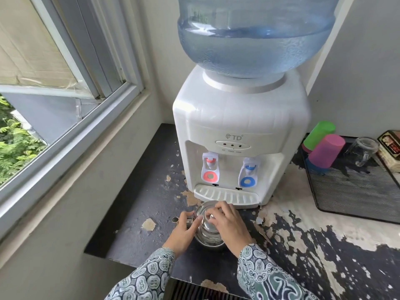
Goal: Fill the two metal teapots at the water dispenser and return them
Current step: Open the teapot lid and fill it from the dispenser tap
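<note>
— Patterned sleeves [149, 276] came first; where was the teapot [208, 231]?

— Under both hands, spout [175, 219] pointing past the left hand [183, 232], which gripped its neck. The right hand [225, 223] pinched the lid knob.

— And the dispenser [238, 135]?

— Just beyond the fingertips, its taps above and ahead of the pot. Peeling dark counter [303, 245] beneath, window [54, 83] to the left.

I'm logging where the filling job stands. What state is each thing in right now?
metal teapot: on the counter before the drip tray, not under a tap
teapot lid: on the pot, under the fingers
left hand: holding the teapot's side by the spout
right hand: fingers on the lid knob
red tap: not running
blue tap: not running
water bottle: mounted, partly full
glass mug: upside down on the mesh tray
</note>
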`<action>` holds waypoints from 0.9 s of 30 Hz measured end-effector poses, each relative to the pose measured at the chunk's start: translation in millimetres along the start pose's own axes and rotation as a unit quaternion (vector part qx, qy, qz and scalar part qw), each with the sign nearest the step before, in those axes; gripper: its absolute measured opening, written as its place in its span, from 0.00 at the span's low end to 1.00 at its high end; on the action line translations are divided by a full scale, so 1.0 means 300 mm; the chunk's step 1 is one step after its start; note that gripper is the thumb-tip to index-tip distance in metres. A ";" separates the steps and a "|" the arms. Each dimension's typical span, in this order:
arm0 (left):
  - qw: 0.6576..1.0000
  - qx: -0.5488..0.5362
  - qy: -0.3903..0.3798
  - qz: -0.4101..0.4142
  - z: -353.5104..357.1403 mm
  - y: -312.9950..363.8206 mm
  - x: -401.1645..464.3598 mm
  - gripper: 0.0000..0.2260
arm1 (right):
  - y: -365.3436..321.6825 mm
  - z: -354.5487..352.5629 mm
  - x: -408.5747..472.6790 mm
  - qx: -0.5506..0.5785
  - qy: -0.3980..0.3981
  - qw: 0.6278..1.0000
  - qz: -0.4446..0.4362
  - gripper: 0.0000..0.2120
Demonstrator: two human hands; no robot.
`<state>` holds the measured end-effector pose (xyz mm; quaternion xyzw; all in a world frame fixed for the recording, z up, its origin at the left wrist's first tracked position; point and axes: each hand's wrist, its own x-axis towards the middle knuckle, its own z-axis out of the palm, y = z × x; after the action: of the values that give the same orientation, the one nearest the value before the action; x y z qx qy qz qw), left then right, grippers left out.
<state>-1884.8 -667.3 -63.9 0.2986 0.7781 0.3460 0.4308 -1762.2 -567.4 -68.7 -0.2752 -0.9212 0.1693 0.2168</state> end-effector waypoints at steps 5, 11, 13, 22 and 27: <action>1.000 -0.023 0.019 0.004 0.015 -0.007 0.002 0.17 | -0.007 -0.004 -0.006 0.021 -0.017 1.000 0.005 0.08; 0.999 -0.016 0.033 0.006 0.021 -0.017 -0.003 0.16 | -0.006 -0.017 -0.036 0.045 -0.074 0.996 0.016 0.20; 0.999 -0.006 0.033 0.010 0.021 -0.017 -0.007 0.16 | -0.013 -0.025 -0.032 0.055 -0.090 0.994 0.033 0.21; 0.999 -0.029 0.024 -0.010 0.013 -0.025 0.018 0.20 | -0.017 -0.070 0.034 0.051 -0.156 0.983 0.088 0.22; 1.000 0.000 0.010 -0.024 0.008 -0.029 0.018 0.21 | 0.009 -0.088 0.031 0.115 -0.157 0.977 0.089 0.25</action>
<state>-1886.6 -667.6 -74.2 0.2759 0.7895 0.3388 0.4311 -1755.1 -554.7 -44.7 -0.2991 -0.8901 0.3337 0.0838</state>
